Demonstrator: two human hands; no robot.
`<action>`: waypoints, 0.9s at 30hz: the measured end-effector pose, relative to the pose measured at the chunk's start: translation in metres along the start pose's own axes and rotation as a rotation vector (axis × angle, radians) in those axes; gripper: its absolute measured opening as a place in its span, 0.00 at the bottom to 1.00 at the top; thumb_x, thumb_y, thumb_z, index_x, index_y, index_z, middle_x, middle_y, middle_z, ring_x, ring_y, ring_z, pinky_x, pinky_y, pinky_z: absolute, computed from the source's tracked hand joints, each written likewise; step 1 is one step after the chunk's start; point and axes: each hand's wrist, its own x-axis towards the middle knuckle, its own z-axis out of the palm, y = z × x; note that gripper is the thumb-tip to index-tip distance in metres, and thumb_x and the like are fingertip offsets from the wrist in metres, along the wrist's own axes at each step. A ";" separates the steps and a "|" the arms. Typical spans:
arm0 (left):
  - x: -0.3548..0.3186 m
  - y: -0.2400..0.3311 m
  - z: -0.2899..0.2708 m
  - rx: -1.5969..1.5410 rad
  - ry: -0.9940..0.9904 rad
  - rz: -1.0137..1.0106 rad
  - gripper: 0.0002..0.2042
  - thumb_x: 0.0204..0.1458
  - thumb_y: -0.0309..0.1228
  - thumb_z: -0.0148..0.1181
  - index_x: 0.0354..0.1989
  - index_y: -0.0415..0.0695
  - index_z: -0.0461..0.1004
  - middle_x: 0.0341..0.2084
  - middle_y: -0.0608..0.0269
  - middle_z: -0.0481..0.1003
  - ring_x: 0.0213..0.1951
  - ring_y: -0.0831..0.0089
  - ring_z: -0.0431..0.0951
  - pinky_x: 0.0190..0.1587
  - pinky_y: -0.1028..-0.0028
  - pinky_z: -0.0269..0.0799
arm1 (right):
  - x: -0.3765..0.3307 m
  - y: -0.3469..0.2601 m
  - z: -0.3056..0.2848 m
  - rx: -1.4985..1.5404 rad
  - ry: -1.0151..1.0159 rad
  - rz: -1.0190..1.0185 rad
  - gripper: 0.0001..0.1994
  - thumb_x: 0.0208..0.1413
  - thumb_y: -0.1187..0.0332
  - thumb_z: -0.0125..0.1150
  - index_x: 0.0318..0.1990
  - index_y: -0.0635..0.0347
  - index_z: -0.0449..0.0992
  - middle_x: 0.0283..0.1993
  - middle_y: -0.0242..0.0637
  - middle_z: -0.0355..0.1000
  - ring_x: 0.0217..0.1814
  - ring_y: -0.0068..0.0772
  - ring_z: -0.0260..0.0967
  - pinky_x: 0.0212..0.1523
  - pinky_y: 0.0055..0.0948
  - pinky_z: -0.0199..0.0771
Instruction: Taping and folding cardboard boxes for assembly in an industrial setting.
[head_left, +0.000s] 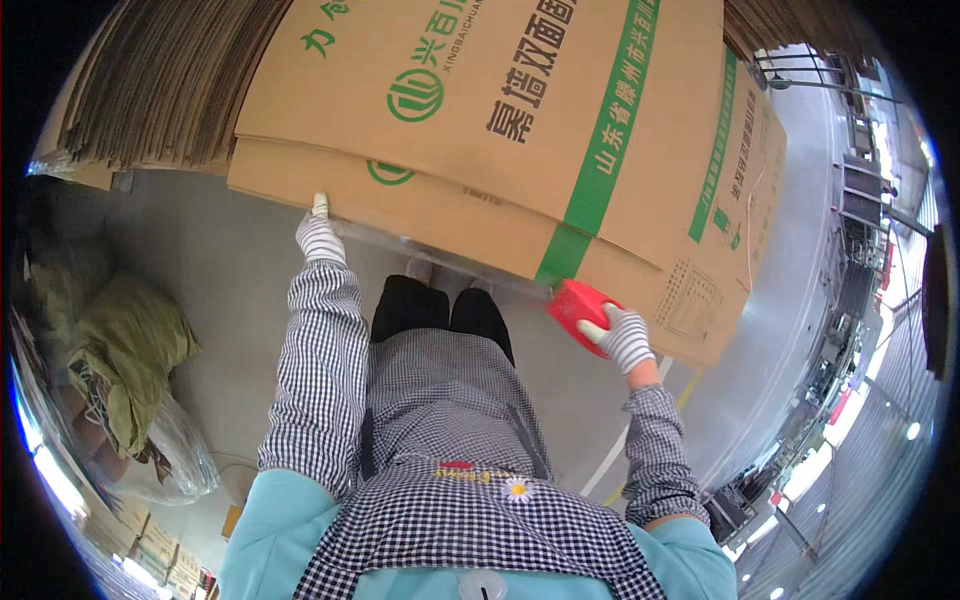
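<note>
Large flat cardboard box blanks [440, 210] lie in front of me, with green bands, a round green logo and dark printing. At their near left edge is my left hand [320, 238] in a striped glove, closed on the edge with a pale fingertip on top; the other fingers are partly hidden. My right hand [622, 338], in a matching glove, is closed around a red tape dispenser [583, 314] at the near edge, by the end of a green band. A clear strip [420, 248] runs along that edge between my hands.
Tall stacks of brown cardboard [160, 85] stand at the far left, with more at the far right. Green sacking [130, 350] and clear plastic film [185, 450] lie on the left. Painted lines [610, 455] cross the grey floor; equipment lines the right side.
</note>
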 end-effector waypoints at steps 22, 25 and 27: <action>-0.167 -0.077 0.067 0.609 0.199 1.310 0.32 0.59 0.38 0.49 0.66 0.29 0.51 0.68 0.38 0.49 0.71 0.45 0.44 0.70 0.48 0.34 | -0.094 0.115 0.059 0.002 0.303 0.497 0.28 0.40 0.46 0.71 0.37 0.65 0.74 0.41 0.57 0.74 0.45 0.58 0.71 0.48 0.46 0.71; -0.143 -0.094 0.091 0.929 0.313 0.960 0.37 0.59 0.46 0.47 0.68 0.30 0.46 0.70 0.34 0.39 0.72 0.42 0.36 0.70 0.48 0.32 | -0.090 0.134 0.097 -0.036 0.290 0.402 0.41 0.40 0.34 0.63 0.49 0.67 0.76 0.37 0.63 0.75 0.41 0.62 0.73 0.46 0.49 0.73; -0.085 -0.050 0.082 0.690 0.536 0.858 0.38 0.60 0.46 0.47 0.69 0.29 0.43 0.70 0.33 0.36 0.72 0.44 0.34 0.71 0.49 0.31 | -0.095 0.132 0.104 -0.019 0.279 0.374 0.42 0.40 0.33 0.62 0.48 0.67 0.76 0.36 0.63 0.75 0.40 0.62 0.74 0.44 0.49 0.73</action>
